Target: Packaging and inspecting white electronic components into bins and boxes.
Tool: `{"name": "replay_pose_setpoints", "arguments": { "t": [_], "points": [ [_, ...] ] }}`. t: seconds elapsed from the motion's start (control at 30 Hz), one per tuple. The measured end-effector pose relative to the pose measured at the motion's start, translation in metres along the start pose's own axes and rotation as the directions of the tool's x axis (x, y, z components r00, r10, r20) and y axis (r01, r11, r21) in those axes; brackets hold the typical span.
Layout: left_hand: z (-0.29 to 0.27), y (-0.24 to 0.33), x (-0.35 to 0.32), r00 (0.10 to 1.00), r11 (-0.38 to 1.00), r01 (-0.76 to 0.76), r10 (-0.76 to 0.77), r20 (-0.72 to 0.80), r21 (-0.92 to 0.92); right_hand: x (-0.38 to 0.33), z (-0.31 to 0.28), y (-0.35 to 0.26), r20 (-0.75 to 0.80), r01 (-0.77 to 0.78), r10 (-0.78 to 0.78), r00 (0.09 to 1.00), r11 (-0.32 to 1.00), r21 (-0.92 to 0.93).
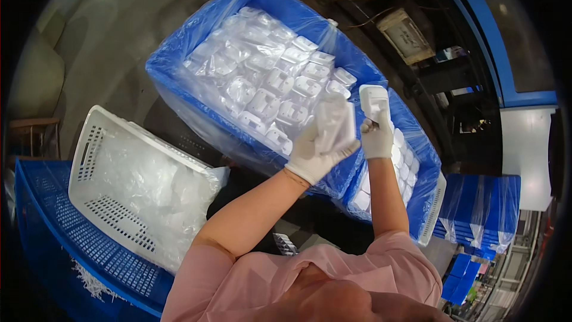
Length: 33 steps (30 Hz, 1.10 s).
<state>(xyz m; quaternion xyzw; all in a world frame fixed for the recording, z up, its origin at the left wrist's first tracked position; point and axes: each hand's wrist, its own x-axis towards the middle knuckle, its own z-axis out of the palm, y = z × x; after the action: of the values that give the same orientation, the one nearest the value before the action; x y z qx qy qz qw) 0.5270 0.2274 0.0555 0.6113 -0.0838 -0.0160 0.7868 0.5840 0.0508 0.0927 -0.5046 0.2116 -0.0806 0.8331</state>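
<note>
Fingers of the left hand wrap one white plastic part; right hand pinches another.

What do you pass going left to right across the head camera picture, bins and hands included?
White slotted basket with clear plastic scraps → large lined blue crate of white moulded parts → left hand holding a white part → right hand holding another → stacked blue crates.

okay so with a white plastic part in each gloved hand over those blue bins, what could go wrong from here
The left hand and right hand each hold a white plastic part up above the lined blue bin; a slip in the gloves could drop one onto the neat rows of parts and knock them askew. The loose plastic liner billows at the bin's edge and might snag a part.
</note>
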Motion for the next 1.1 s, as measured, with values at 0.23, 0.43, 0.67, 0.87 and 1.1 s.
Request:
{"name": "replay_pose_setpoints", "arguments": {
  "t": [0.23,0.43,0.67,0.87,1.1],
  "points": [
    [0.004,0.019,-0.019,0.918,0.046,0.359,-0.200,0.343,-0.932,0.011,0.074,0.130,0.252,-0.273,0.454,0.855,0.806,-0.526],
    [0.003,0.016,-0.015,0.997,0.935,0.062,-0.040,0.069,-0.350,0.007,0.139,0.227,0.224,-0.257,0.598,0.769,0.612,-0.748],
    [-0.001,0.019,-0.010,0.904,-0.151,0.390,-0.123,0.409,-0.908,0.013,0.125,0.274,0.292,0.070,0.580,0.761,0.373,-0.925],
    [0.003,0.020,-0.013,0.990,0.963,-0.117,0.131,0.043,-0.243,0.020,0.115,0.258,0.334,0.271,0.539,0.773,0.195,-0.943],
    [0.006,-0.007,-0.004,0.995,0.871,-0.048,0.082,0.048,-0.489,0.009,0.055,0.127,0.307,-0.270,0.666,0.681,0.616,-0.740]
  ]
}}
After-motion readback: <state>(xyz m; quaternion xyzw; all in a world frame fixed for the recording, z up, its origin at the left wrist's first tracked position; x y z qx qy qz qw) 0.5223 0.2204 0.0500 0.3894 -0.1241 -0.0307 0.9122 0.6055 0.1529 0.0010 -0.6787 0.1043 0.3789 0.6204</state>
